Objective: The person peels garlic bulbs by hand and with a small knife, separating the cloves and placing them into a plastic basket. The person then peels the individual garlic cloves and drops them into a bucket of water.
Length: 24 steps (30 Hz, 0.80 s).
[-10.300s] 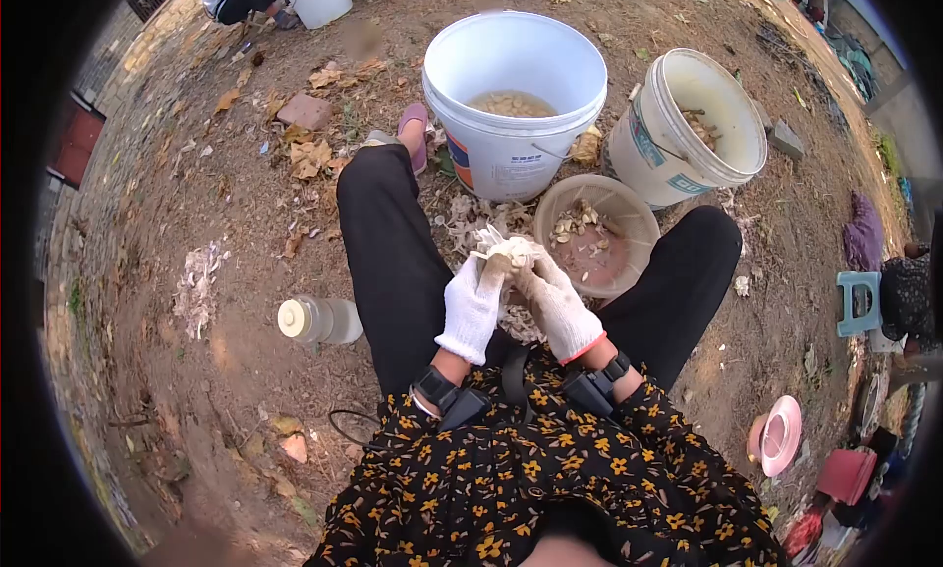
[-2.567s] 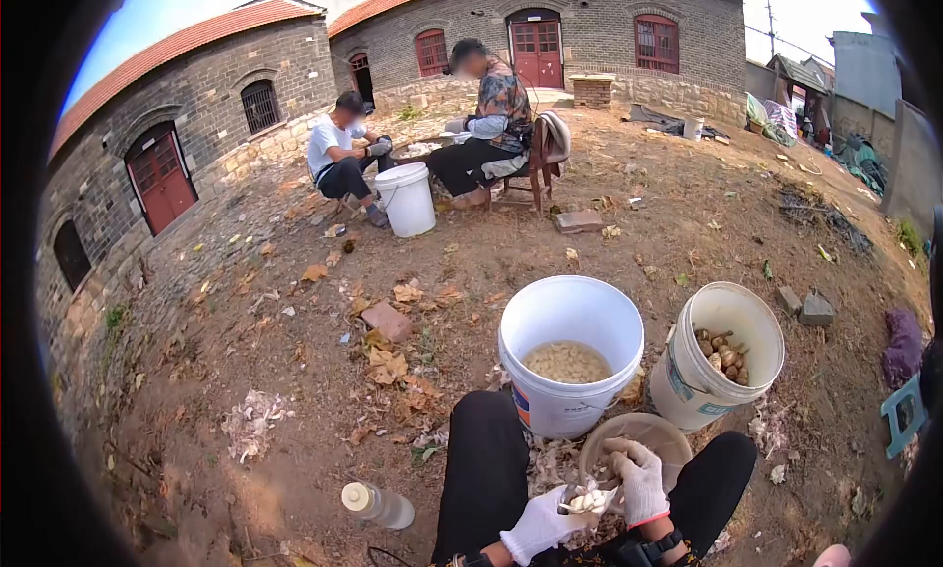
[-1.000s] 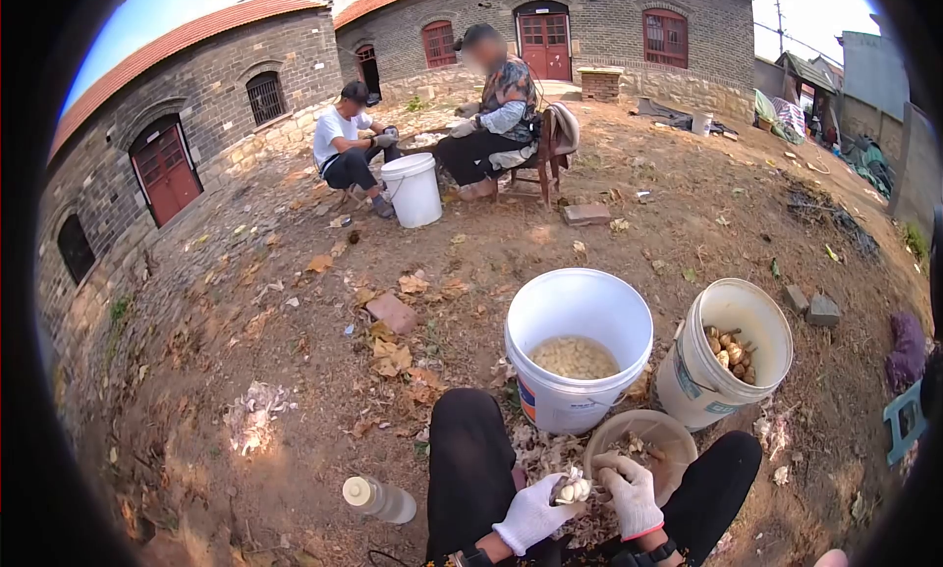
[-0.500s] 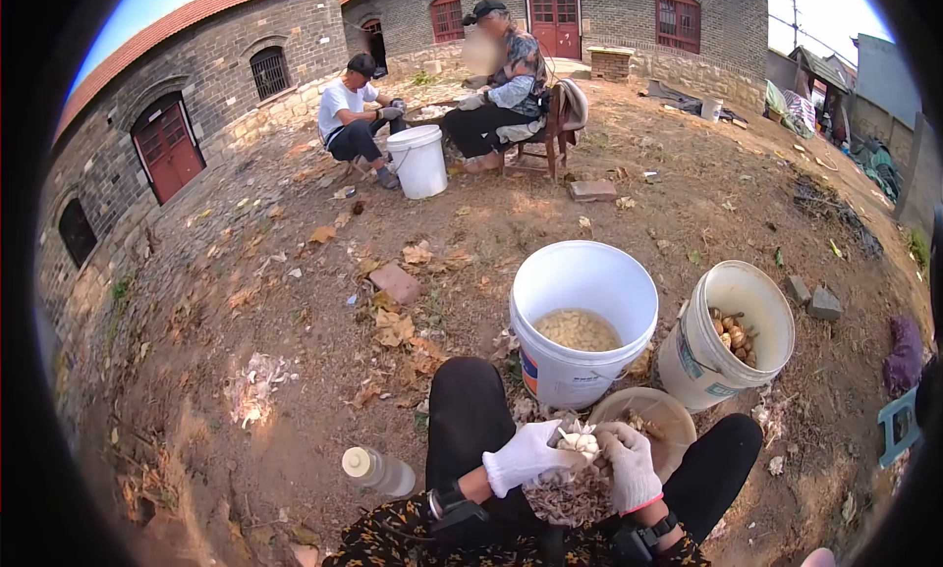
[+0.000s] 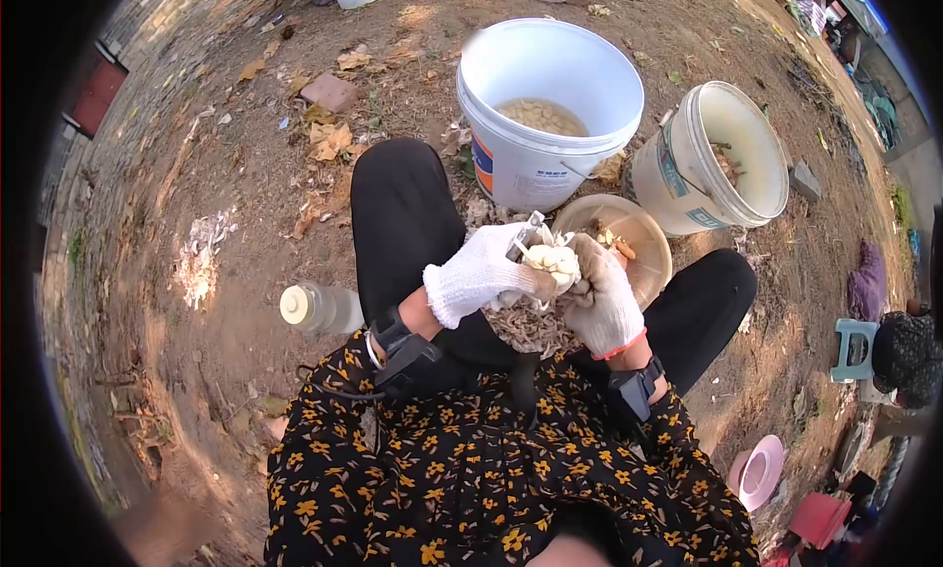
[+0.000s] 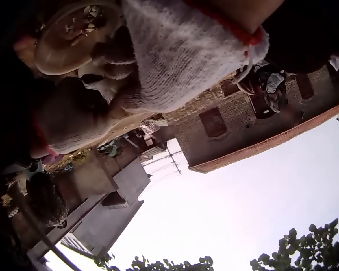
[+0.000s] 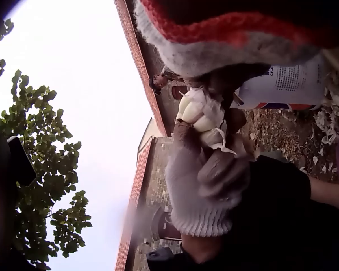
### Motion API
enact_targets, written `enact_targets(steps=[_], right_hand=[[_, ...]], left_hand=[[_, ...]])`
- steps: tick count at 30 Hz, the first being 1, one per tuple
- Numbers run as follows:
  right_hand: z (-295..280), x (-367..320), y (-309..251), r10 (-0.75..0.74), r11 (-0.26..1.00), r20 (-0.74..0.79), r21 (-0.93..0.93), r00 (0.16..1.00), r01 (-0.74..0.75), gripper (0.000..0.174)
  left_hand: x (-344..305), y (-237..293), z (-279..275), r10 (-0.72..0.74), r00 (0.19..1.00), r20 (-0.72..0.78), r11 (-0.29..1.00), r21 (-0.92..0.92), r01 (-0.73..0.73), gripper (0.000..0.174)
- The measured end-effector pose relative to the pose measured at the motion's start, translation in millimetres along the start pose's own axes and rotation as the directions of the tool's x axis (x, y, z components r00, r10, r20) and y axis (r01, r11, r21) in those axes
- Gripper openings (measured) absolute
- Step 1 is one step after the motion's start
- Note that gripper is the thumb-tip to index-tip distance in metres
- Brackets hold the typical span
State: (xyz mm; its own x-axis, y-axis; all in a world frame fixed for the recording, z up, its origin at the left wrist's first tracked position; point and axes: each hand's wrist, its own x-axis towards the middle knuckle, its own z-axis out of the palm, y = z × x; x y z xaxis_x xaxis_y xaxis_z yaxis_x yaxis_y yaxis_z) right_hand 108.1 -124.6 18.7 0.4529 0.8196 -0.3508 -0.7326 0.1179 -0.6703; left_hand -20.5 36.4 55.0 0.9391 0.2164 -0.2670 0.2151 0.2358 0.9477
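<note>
My left hand, in a white knit glove, grips a garlic bulb with pale cloves showing through torn skin. A small grey metallic-looking piece juts up beside its fingers. The gloved right hand has curled fingers against the bulb's other side, pinching at its skin. In the right wrist view the bulb sits between both hands, with loose papery skin hanging off. Below the hands lies a heap of garlic skins. A shallow bowl with some garlic pieces stands just beyond the right hand.
Ahead stands a white bucket with peeled cloves in liquid. Right of it is a cream bucket holding unpeeled bulbs. A capped bottle stands left of my knee; a blue stool is at far right.
The right hand, apart from the bulb a second ago, has come in against it. The head view has tipped down, so the seated people and buildings mostly leave the frame.
</note>
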Motion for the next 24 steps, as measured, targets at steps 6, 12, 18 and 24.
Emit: enact_targets(steps=[6, 12, 18, 24], right_hand=[[1.7, 4.5, -11.6, -0.238, 0.92, -0.149, -0.352, 0.96, 0.174, 0.027], [7.3, -20.0, -54.7, -0.247, 0.587, 0.146, -0.764, 0.958, 0.267, 0.025], [12.5, -16.3, -26.7, -0.265, 0.517, 0.173, -0.805, 0.949, 0.291, 0.022], [9.1, -9.9, -27.3, -0.235, 0.526, 0.128, -0.817, 0.964, 0.236, 0.022]], left_hand=[[4.2, -12.6, -2.8, 0.058, 0.997, -0.041, 0.998, -0.035, -0.059, 0.042], [10.4, -18.9, 14.7, 0.232, 0.97, -0.072, 0.945, 0.253, -0.207, 0.048], [8.5, -19.3, 11.4, 0.094, 0.992, -0.083, 0.942, 0.329, -0.061, 0.043], [3.3, -13.9, 16.8, -0.021, 0.996, -0.087, 0.987, 0.157, 0.034, 0.036]])
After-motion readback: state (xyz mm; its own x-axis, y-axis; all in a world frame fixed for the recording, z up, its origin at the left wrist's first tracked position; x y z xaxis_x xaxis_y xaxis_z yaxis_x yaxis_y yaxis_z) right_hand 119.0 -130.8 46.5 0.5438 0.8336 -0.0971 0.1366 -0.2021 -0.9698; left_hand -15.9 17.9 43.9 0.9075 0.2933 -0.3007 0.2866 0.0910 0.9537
